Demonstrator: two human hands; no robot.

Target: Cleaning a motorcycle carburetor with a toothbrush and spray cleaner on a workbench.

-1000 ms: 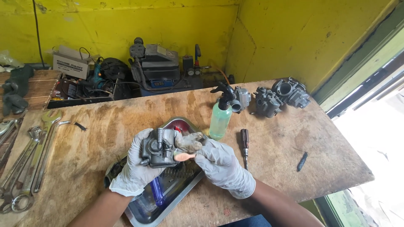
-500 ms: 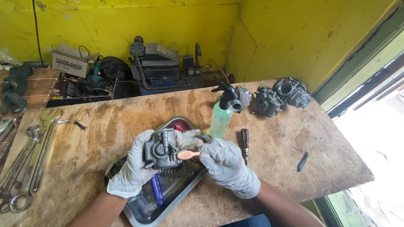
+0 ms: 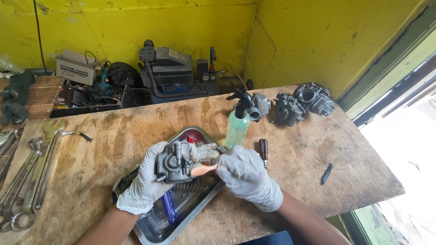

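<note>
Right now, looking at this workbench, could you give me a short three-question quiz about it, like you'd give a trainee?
1. True or false: the left hand holds the grey carburetor over the metal tray.
2. What does the right hand press against the carburetor?
A. a wrench
B. a small brush with a peach-coloured handle
C. the spray bottle
3. Fill in: the spanners lie on the ___ side of the wooden table, as the picture shows it.

Key: 1 true; 2 B; 3 left.
</note>
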